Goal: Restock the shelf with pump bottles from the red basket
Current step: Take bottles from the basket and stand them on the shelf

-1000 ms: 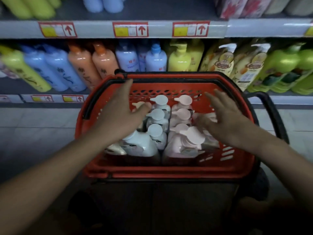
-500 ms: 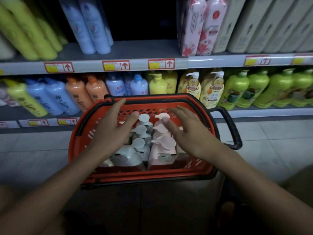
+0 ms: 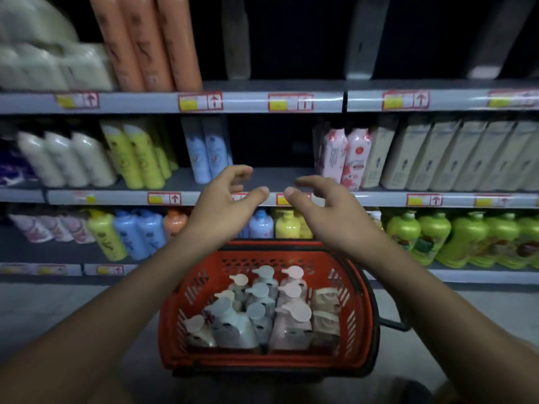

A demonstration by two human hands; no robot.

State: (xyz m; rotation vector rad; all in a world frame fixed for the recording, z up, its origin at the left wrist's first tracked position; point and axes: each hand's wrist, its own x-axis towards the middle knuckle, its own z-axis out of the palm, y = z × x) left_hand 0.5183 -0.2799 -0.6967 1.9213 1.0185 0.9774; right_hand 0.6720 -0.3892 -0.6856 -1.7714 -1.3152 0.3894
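The shelf (image 3: 186,196) fills the view from nine o'clock to three o'clock in several tiers, each front edge lined with red and yellow price tags (image 3: 200,101). On the middle tier a bare gap (image 3: 271,173) lies at about twelve o'clock from the hands, between two light blue bottles (image 3: 207,150) on its nine o'clock side and pink flowered bottles (image 3: 341,158) on its three o'clock side. Yellow bottles (image 3: 137,156) stand further toward nine o'clock, pale boxy bottles (image 3: 449,153) toward three o'clock. Tall orange bottles (image 3: 145,42) stand on the tier above, and green bottles (image 3: 466,237) on the tier below.

The red basket (image 3: 361,316) sits on the floor at six o'clock from the hands, in front of the lowest tier. The pump bottles (image 3: 262,313) stand packed upright inside it, pale blue, pink and cream, their round pump heads facing up.

Both forearms reach up over the basket toward the gap. The left hand (image 3: 221,205) has its fingers curled and thumb spread, a wide grip around nothing. The right hand (image 3: 326,208) mirrors it, a wide, empty grip. The two thumbs (image 3: 259,193) point at each other, near but apart.
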